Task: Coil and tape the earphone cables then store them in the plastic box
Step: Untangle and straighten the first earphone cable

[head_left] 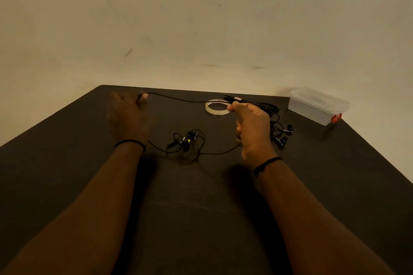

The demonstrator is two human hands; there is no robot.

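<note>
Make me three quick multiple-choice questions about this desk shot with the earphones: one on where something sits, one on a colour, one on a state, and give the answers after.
1. Where does the plastic box stand?
A. At the far right corner of the table
B. Between the two hands
C. At the near left edge

2. What colour is the latch on the box?
A. Blue
B. Red
C. Green

3. What state is the earphone cable between the hands in?
A. Coiled and taped
B. Lying inside the box
C. Stretched out between both hands

Answers:
1 A: the box stands by the far right corner, beyond the roll of tape.
2 B: a red clip shows at the box's near end.
3 C: the left hand and the right hand each pinch the cable, which runs in a line between them above the table.
</note>
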